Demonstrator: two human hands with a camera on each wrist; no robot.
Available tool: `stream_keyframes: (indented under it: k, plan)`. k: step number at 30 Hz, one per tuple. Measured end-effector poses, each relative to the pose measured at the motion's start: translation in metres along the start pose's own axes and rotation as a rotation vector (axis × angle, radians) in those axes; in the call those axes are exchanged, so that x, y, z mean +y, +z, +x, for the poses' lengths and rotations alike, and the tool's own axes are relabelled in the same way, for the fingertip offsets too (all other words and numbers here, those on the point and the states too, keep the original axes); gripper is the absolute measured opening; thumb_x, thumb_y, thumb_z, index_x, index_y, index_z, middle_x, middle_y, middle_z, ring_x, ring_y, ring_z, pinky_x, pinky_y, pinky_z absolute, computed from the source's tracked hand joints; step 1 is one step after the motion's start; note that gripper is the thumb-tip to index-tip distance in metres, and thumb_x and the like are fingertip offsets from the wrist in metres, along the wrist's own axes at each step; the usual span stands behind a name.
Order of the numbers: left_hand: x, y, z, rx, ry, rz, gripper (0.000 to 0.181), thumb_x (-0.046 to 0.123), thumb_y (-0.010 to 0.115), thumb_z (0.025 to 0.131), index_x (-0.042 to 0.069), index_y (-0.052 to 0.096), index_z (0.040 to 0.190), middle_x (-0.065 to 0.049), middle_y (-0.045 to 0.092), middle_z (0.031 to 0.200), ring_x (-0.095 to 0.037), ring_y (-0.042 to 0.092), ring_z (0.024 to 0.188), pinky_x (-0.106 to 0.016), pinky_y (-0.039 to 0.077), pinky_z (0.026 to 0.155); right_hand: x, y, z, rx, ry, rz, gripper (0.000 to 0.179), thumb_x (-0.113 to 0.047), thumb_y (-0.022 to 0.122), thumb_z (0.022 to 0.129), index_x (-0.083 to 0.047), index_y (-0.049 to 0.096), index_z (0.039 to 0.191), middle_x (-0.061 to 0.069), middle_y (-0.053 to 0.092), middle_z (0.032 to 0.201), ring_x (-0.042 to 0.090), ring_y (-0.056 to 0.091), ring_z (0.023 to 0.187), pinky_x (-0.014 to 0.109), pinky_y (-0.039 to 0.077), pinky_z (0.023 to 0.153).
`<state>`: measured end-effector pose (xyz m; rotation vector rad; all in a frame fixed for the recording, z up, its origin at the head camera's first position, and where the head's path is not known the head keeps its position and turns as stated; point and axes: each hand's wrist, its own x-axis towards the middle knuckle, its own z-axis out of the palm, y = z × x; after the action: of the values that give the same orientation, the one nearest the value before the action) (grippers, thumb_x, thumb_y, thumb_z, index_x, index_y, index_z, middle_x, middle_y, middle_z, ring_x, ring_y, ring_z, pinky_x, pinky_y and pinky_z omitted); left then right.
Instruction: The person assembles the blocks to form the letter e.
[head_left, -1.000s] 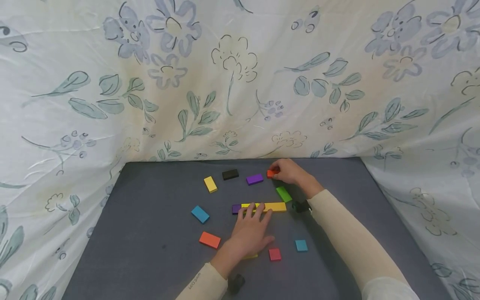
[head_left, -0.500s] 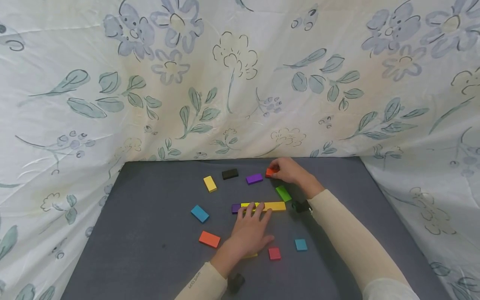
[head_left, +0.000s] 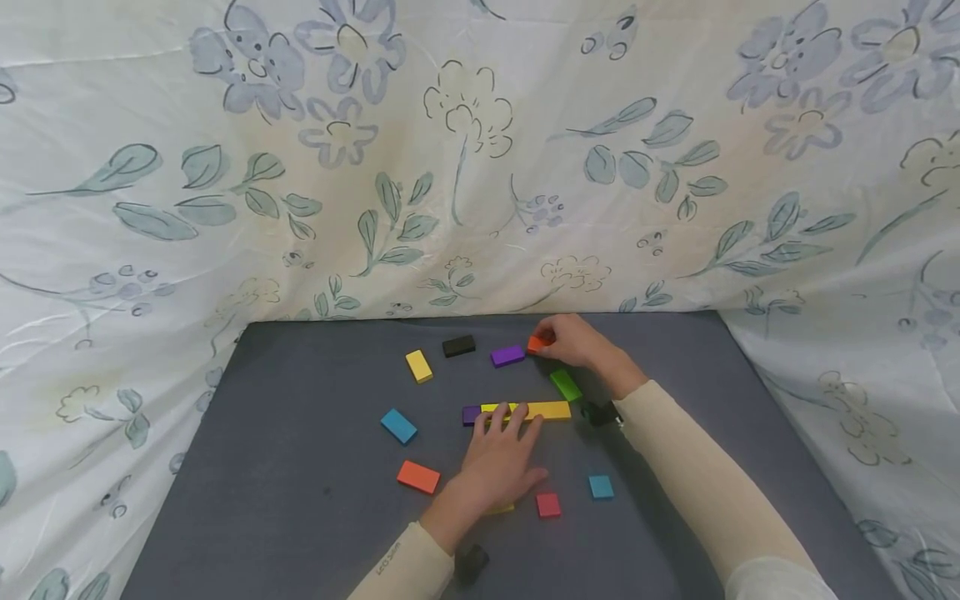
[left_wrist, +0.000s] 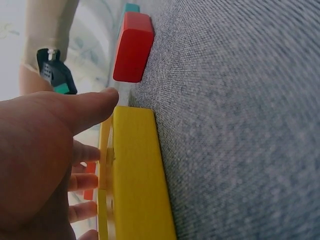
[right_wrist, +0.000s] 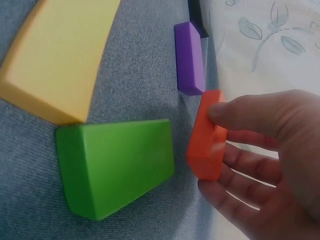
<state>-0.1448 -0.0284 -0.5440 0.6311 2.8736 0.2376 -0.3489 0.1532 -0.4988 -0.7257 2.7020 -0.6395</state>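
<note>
My right hand [head_left: 576, 340] pinches an orange-red block [head_left: 536, 344] between thumb and fingers at the back of the table. In the right wrist view, one end of this block [right_wrist: 206, 140] lies close to a purple block [right_wrist: 189, 60]; whether they touch, I cannot tell. Nearer stands a green block [head_left: 566, 385]. My left hand [head_left: 501, 467] lies with spread, straight fingers over a row made of a dark purple block [head_left: 471, 415], a bright yellow part and an amber block [head_left: 551, 410]. Under the left palm is another yellow block [left_wrist: 140, 175], mostly hidden in the head view.
Around the row lie a black block [head_left: 459, 346], a yellow block [head_left: 419, 366], a blue block [head_left: 399, 426], an orange block [head_left: 418, 477], a red block [head_left: 548, 505] and a teal block [head_left: 601, 487]. A flowered cloth [head_left: 480, 208] hangs behind the grey table [head_left: 300, 500].
The right hand has shifted the orange-red block slightly left, closer to the purple block. My left hand stays in place on the row.
</note>
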Motion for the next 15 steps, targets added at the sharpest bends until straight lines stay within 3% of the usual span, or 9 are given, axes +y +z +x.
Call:
stream_keyframes:
  k: [15]
  plan:
    - [-0.007,-0.0079,0.003,-0.018,0.017,0.003,0.083,0.066,0.063,0.103,0.027,0.036,0.171,-0.006,0.03,0.176,-0.037,0.024,0.16,-0.063,0.026,0.124,-0.0085,-0.0044,0.0017,-0.014,0.033,-0.001,0.029,-0.017,0.082,0.098,-0.004,0.077,0.123,0.011,0.074,0.115,0.028,0.066,0.098,0.047,0.057,0.091]
